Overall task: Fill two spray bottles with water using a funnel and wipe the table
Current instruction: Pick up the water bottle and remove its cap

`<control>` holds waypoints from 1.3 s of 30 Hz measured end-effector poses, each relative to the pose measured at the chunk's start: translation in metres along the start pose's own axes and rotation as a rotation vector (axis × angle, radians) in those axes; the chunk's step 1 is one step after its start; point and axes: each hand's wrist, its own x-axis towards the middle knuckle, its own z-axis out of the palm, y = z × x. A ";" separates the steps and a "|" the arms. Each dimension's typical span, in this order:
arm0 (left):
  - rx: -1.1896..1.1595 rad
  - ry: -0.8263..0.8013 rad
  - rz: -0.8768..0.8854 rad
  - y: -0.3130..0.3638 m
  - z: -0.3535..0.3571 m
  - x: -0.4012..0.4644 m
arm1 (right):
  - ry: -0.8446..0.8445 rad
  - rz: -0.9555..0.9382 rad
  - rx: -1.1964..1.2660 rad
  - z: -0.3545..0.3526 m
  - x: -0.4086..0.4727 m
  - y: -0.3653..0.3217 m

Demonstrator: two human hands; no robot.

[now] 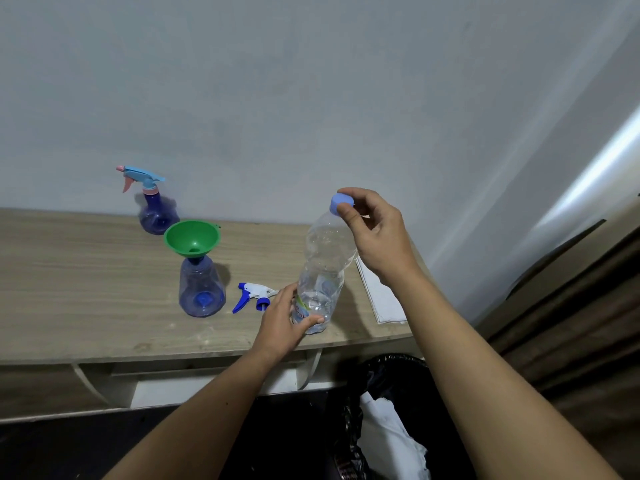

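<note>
Item: clear plastic water bottle [323,275], standing upright on the wooden table [86,289] near its front edge; water is visible in its lower part, level not clear. Light blue cap [342,203] sits at the neck.

Left hand [282,320]: fingers and thumb curled round the bottle's lower body at the label, gripping it.

Right hand [372,233]: thumb and fingertips pinch the cap from the side; remaining fingers loosely curled behind. Whether the cap is screwed on or loose cannot be told.

Just left of the left hand's fingers: loose spray head [254,296], white and blue, lying on its side on the table.

Further left of it: open spray bottle [202,291], translucent blue, upright, with the green funnel [192,237] seated in its neck. Funnel bowl shows nothing inside; bottle's fill level cannot be told.

Beyond the funnel, against the wall: second spray bottle [157,213], purple-blue, upright, its blue and pink trigger head fitted; contents unclear.

Below the right wrist, at the table's right end: white sheet [381,299], lying flat.

Below the table edge, between the forearms: bin with black liner [381,375], holding white crumpled material [388,434].
</note>
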 end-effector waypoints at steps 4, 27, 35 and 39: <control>0.007 -0.002 0.005 0.002 -0.001 -0.001 | -0.090 -0.003 -0.051 -0.003 -0.002 -0.008; -0.039 0.008 0.002 -0.001 0.003 -0.003 | -0.060 0.011 0.015 0.000 0.002 -0.012; 0.002 0.018 0.012 0.004 0.002 -0.002 | 0.010 -0.022 0.012 0.001 0.004 -0.010; -0.003 0.011 0.002 0.005 0.002 -0.004 | 0.015 -0.054 0.018 -0.004 0.004 -0.009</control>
